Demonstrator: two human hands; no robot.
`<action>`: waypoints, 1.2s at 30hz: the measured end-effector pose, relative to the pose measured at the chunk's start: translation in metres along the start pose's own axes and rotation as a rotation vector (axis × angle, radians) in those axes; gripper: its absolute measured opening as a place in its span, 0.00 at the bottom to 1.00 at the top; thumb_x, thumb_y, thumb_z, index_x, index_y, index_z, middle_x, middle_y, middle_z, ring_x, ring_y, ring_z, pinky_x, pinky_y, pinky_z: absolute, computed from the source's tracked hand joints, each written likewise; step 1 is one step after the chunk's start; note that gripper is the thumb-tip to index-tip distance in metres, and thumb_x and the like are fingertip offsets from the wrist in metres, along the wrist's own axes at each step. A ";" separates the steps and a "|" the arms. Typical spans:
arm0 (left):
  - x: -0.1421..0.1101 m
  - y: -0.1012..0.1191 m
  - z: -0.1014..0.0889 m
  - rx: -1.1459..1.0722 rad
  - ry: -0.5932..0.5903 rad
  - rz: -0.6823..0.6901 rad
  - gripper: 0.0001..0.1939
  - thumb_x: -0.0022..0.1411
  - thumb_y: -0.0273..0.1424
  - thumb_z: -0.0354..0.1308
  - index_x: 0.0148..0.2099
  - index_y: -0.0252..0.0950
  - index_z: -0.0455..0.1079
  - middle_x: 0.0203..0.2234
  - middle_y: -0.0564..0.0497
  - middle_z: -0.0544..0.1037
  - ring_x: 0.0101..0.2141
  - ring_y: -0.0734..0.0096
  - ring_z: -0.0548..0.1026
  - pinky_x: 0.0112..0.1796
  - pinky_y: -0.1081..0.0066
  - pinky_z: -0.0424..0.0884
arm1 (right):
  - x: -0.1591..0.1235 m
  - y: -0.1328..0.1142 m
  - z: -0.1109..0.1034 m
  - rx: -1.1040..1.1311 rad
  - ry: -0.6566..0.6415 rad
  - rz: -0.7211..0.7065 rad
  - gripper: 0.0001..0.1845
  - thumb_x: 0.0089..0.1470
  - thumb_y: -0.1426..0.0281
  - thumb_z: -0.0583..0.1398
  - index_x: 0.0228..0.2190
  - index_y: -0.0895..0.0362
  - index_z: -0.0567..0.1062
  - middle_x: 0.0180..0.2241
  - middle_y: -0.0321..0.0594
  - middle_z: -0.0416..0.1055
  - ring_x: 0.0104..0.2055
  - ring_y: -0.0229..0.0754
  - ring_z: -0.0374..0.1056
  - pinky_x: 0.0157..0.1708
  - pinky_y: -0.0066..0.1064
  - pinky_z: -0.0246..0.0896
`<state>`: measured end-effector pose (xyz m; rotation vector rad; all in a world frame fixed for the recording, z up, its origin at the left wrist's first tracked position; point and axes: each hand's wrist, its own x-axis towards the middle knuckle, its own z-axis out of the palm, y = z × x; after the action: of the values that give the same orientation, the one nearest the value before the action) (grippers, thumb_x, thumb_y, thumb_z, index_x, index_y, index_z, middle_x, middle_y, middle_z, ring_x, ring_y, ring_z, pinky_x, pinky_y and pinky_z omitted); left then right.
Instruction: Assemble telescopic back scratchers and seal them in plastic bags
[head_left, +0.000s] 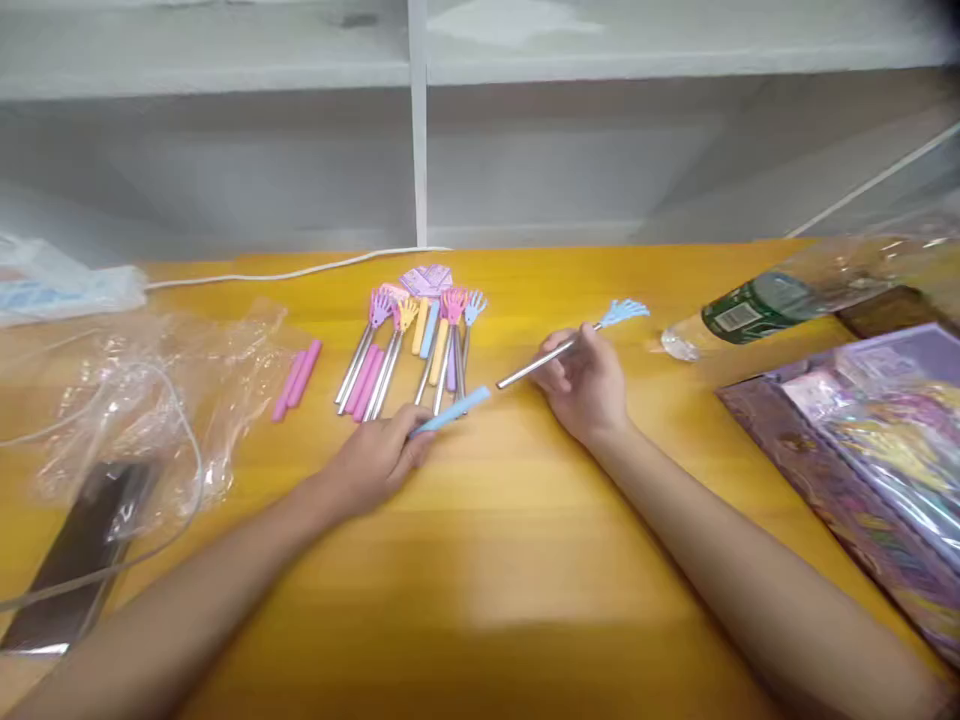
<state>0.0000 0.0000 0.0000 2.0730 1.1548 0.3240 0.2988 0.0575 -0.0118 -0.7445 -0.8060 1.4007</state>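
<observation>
My left hand [379, 455] is closed on the near end of a light blue handle tube [457, 409], which points up and to the right. A short gap parts its tip from the bare metal rod of a back scratcher [536, 364]. That back scratcher has a blue hand-shaped head and lies in the closed fingers of my right hand [589, 385]. Beyond my left hand are several back scratchers [373, 370] with purple, yellow, pink and blue heads. Pink handle tubes [363, 383] and yellow handle tubes [439, 350] lie among them.
Two pink tubes [298, 380] lie left of the pile, beside crumpled clear plastic [240, 400]. A dark phone-like slab [82, 550] and a white cable [300, 272] are on the left. At right lie a plastic bottle [750, 312] and a purple box [795, 450] holding wrapped items.
</observation>
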 end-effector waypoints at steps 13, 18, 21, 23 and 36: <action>0.002 0.004 0.001 0.099 0.011 0.066 0.19 0.80 0.43 0.41 0.55 0.38 0.66 0.31 0.51 0.79 0.31 0.64 0.77 0.35 0.67 0.67 | -0.002 0.002 -0.005 -0.084 -0.089 0.073 0.18 0.57 0.52 0.67 0.30 0.53 0.76 0.16 0.29 0.58 0.17 0.34 0.47 0.22 0.30 0.46; 0.003 0.005 0.000 0.095 0.040 0.073 0.18 0.80 0.43 0.42 0.55 0.37 0.67 0.30 0.52 0.77 0.29 0.67 0.75 0.33 0.69 0.66 | -0.002 0.003 -0.004 -0.091 -0.084 0.061 0.18 0.56 0.52 0.68 0.30 0.54 0.77 0.16 0.30 0.60 0.17 0.34 0.47 0.21 0.30 0.43; 0.003 0.005 0.000 0.106 0.050 0.072 0.18 0.80 0.42 0.43 0.55 0.38 0.68 0.30 0.52 0.78 0.29 0.67 0.74 0.33 0.69 0.65 | -0.002 0.004 -0.004 -0.085 -0.076 0.053 0.17 0.56 0.53 0.68 0.29 0.54 0.77 0.15 0.30 0.60 0.16 0.34 0.47 0.21 0.30 0.43; 0.003 0.005 0.001 0.117 0.059 0.074 0.17 0.79 0.42 0.44 0.55 0.38 0.68 0.31 0.52 0.78 0.29 0.67 0.74 0.33 0.69 0.65 | -0.003 0.004 -0.005 -0.098 -0.073 0.046 0.18 0.56 0.52 0.68 0.30 0.54 0.77 0.15 0.29 0.59 0.16 0.34 0.47 0.21 0.30 0.44; 0.002 0.002 0.002 0.103 0.064 0.076 0.17 0.80 0.42 0.44 0.55 0.38 0.68 0.31 0.53 0.76 0.29 0.68 0.73 0.33 0.69 0.65 | -0.003 0.003 -0.004 -0.107 -0.062 0.031 0.18 0.55 0.52 0.68 0.30 0.54 0.77 0.16 0.30 0.61 0.16 0.33 0.48 0.21 0.30 0.43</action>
<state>0.0040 0.0001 -0.0003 2.2147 1.1539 0.3772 0.3002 0.0552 -0.0163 -0.8025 -0.9270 1.4226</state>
